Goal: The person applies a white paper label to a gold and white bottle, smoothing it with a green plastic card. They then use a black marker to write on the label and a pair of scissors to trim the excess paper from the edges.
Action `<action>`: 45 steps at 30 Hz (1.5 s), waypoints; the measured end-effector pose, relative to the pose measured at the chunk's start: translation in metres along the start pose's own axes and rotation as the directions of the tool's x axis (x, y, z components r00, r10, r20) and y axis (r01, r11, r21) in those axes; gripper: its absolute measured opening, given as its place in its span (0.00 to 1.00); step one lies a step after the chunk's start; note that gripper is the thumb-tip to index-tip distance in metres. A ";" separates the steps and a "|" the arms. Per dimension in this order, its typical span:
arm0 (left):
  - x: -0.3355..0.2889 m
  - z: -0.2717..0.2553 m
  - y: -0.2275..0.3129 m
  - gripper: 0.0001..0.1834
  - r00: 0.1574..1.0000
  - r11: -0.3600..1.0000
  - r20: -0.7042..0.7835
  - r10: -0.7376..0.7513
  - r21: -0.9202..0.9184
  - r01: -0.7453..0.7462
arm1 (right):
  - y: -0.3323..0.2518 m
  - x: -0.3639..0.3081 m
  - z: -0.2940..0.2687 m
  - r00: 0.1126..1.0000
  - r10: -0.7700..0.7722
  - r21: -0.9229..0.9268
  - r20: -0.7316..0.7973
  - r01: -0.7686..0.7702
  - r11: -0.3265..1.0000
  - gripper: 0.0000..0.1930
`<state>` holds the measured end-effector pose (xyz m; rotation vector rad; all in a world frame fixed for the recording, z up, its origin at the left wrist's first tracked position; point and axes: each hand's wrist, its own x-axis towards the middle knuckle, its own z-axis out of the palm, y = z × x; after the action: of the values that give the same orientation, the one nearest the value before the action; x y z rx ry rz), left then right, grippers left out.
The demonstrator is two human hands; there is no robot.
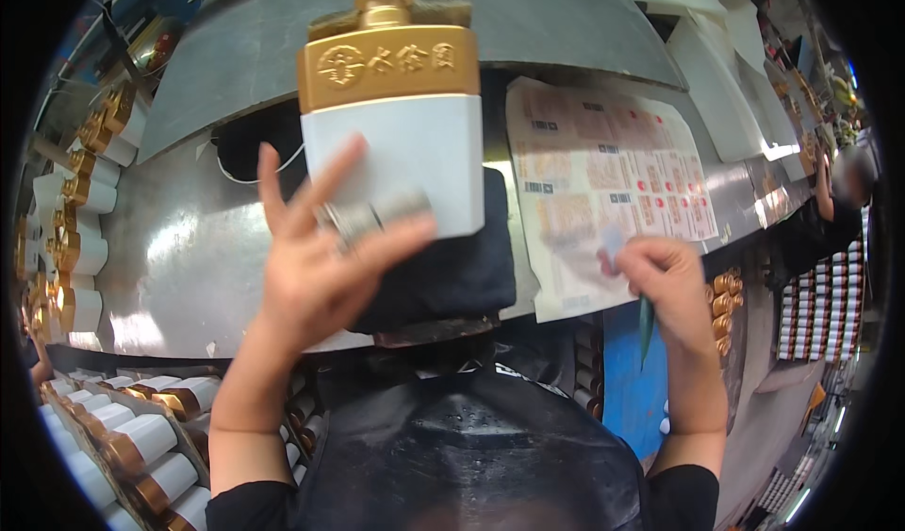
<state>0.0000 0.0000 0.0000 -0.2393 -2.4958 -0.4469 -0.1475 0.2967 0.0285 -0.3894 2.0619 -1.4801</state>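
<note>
A white flat bottle (401, 158) with a gold shoulder and neck rests neck-away on a dark cloth pad (462, 281). Over its lower left side reaches my left hand (316, 267), index finger and thumb spread, with a crumpled greyish wad (375, 218) held between its fingers; whether it is cloth cannot be made out. To the right lies a sheet of printed labels (584, 177). Above its lower right edge my right hand (665, 272) pinches a small pale piece (611, 242), blurred. A thin green pointed tool (646, 331) sticks out below the same hand.
Several white-and-gold bottles (80, 253) line the left side, and more lie in a crate (141, 437) at lower left. A grey board (566, 22) spans the back of the metal table (179, 286). Another person (830, 210) stands at far right near racked bottles (820, 309).
</note>
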 end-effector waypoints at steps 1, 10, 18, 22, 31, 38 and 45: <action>-0.009 0.001 0.011 0.28 0.999 0.998 0.024 0.030 -0.053 -0.028 | -0.023 0.004 0.008 0.996 -0.083 -0.032 -0.037 0.081 0.996 0.06; 0.001 0.011 -0.006 0.62 0.890 0.848 -0.089 -0.446 -0.360 0.389 | -0.075 0.053 0.116 0.152 -0.848 -0.680 0.508 0.675 -0.286 0.13; -0.006 0.005 -0.003 0.63 0.849 0.683 0.056 -0.525 -0.567 0.460 | -0.069 0.048 0.096 0.431 -0.768 -0.570 0.474 0.815 0.105 0.08; 0.008 0.002 -0.005 0.61 0.812 0.534 0.064 -0.579 -0.724 0.438 | -0.068 0.059 0.098 0.837 -0.547 -0.447 0.022 0.497 0.743 0.26; 0.024 0.001 -0.013 0.53 0.793 0.423 0.090 -0.603 -0.806 0.414 | -0.050 0.078 0.106 0.896 -0.434 -0.313 0.096 0.441 0.841 0.46; 0.045 0.011 -0.015 0.38 0.746 0.552 -0.110 -0.657 -0.744 0.376 | -0.063 0.091 0.109 0.898 -0.436 -0.354 0.053 0.426 0.833 0.42; 0.041 0.013 -0.022 0.41 0.727 0.434 -0.094 -0.680 -0.851 0.296 | -0.068 0.094 0.107 0.931 -0.358 -0.270 0.075 0.365 0.891 0.41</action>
<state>-0.0454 -0.0127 0.0082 0.2925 -1.6947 -1.6982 -0.1644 0.1405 0.0417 -0.9448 2.2744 -1.3706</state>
